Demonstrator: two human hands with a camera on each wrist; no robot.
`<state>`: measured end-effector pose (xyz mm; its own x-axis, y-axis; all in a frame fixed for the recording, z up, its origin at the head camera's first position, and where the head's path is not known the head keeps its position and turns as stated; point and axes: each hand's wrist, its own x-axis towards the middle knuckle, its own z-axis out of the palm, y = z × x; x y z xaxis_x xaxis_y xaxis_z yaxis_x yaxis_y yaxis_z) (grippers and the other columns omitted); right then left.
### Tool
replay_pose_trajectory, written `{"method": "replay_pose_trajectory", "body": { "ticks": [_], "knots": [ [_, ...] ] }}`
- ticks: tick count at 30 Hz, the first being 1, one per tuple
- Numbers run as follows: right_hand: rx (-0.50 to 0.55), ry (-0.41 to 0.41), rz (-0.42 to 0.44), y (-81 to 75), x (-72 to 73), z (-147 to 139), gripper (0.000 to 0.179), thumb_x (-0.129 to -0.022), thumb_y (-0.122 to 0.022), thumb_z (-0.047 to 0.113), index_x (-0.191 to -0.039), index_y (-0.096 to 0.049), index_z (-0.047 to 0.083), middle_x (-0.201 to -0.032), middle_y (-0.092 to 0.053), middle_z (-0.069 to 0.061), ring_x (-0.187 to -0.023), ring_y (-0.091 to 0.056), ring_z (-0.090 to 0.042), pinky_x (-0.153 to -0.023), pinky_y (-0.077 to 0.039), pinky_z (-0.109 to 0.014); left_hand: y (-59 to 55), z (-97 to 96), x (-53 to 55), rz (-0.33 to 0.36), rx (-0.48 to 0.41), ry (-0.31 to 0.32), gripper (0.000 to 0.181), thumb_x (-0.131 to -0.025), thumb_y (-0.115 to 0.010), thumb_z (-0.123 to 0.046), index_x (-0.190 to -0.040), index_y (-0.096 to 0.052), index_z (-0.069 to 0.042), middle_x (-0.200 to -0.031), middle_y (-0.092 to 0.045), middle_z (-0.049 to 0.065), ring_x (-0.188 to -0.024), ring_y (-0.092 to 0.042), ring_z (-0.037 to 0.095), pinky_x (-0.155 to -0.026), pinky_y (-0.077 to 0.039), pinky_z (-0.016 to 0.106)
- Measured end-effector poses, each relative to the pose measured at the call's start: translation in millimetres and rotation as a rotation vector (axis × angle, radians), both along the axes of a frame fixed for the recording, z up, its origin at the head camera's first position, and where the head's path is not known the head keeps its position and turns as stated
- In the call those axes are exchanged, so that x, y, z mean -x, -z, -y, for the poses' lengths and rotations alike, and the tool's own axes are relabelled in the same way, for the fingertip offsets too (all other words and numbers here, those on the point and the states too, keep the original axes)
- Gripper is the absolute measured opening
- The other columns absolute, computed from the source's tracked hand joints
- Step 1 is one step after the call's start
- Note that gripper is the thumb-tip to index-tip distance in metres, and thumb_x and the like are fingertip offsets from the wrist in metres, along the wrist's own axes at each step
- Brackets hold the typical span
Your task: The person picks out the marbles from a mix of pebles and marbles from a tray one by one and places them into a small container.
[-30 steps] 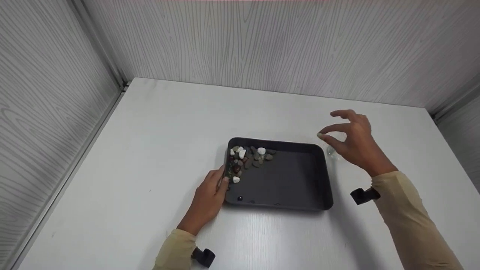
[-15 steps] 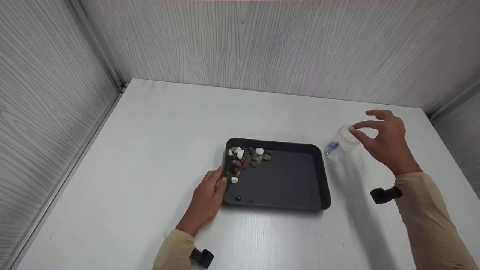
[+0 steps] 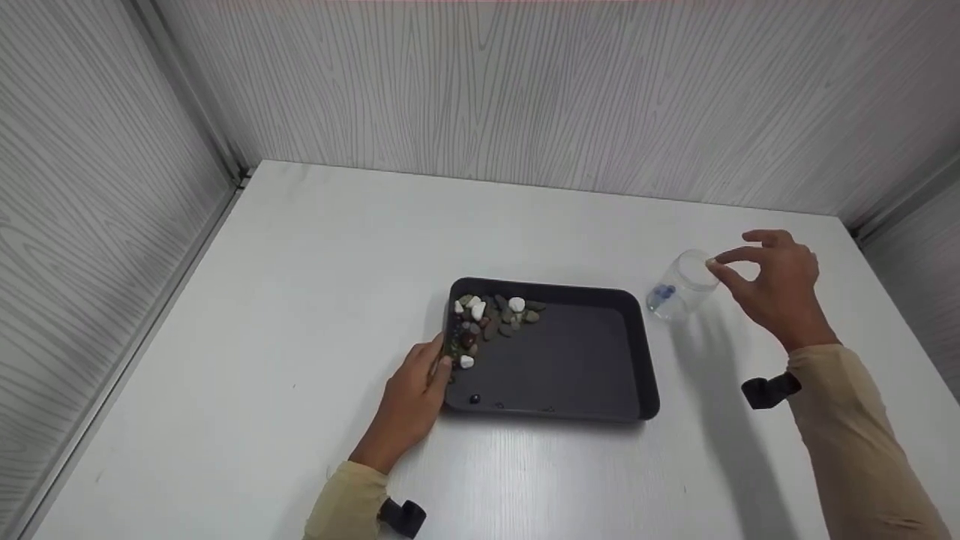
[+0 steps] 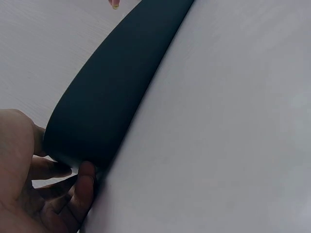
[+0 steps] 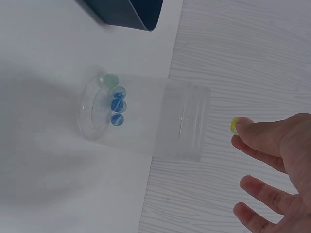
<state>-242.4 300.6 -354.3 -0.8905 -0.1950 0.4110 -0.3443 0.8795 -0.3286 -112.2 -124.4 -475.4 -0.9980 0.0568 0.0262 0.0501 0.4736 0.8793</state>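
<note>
My left hand [image 3: 409, 394] grips the left wall of a dark grey tray [image 3: 574, 360], thumb at the rim and fingers outside. In the left wrist view, fingertips [image 4: 84, 187] reach beneath the tray's corner. Between thumb and forefinger, my right hand [image 3: 784, 289] pinches a small yellow marble [image 5: 234, 125]. It is held just above the mouth of a clear plastic jar [image 3: 682, 289], apart from it in the right wrist view. Several blue and pale green marbles [image 5: 117, 105] lie at the jar's bottom. The jar stands right of the tray.
Inside the tray, brown and grey pebbles [image 3: 491, 330] and a few white stones [image 3: 478, 310] gather at the upper left. A dark marble [image 3: 475, 399] and small clear pieces lie along its near wall. Wood-patterned panels [image 3: 480, 90] enclose the white table [image 3: 337, 247].
My right hand has moved right, from beside the tray to over the jar's mouth, then slightly lower, still pinching the marble. The left hand has kept its hold on the tray.
</note>
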Motion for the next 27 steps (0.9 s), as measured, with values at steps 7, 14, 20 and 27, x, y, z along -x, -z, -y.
{"method": "replay_pose_trajectory", "body": {
  "ticks": [7,14,20,27],
  "knots": [
    [0.042,-0.033,-0.048,1.8,-0.7,2,0.017,-0.089,-0.077,0.004,-0.102,-0.075,-0.008,-0.124,-0.058,-0.034,-0.121,-0.047,-0.048,-0.09,-0.027,-0.071,-1.5,-0.3,-1.0,-0.009,0.008,-0.004,0.053,-0.111,-0.041,-0.026,-0.156,-0.033,0.001,-0.142,-0.05,0.017,-0.134,-0.049,0.03,-0.111,-0.038,0.052],
    [0.087,-0.051,-0.071,-0.9,-2.0,13,0.015,-0.088,-0.076,-0.001,-0.101,-0.075,-0.009,-0.123,-0.058,-0.034,-0.121,-0.047,-0.049,-0.097,-0.028,-0.071,-0.2,0.6,-0.6,-0.011,0.014,-0.007,0.053,-0.111,-0.041,-0.026,-0.156,-0.034,0.001,-0.142,-0.05,0.017,-0.134,-0.049,0.031,-0.111,-0.038,0.052],
    [0.114,-0.118,-0.131,-2.7,-4.8,37,0.014,-0.085,-0.078,-0.004,-0.098,-0.076,-0.007,-0.12,-0.059,-0.033,-0.115,-0.05,-0.05,-0.099,-0.029,-0.069,0.0,0.5,-0.3,-0.007,0.006,-0.005,0.053,-0.111,-0.042,-0.026,-0.157,-0.033,0.0,-0.14,-0.051,0.015,-0.131,-0.05,0.028,-0.109,-0.039,0.051],
    [0.086,-0.242,-0.165,-0.4,-10.1,83,0.015,-0.084,-0.081,-0.002,-0.098,-0.077,-0.004,-0.123,-0.059,-0.028,-0.116,-0.05,-0.046,-0.099,-0.031,-0.062,-1.8,0.6,-1.9,-0.019,0.005,-0.005,0.052,-0.111,-0.042,-0.026,-0.156,-0.034,-0.001,-0.138,-0.052,0.014,-0.127,-0.053,0.027,-0.107,-0.042,0.05]
  ]
}}
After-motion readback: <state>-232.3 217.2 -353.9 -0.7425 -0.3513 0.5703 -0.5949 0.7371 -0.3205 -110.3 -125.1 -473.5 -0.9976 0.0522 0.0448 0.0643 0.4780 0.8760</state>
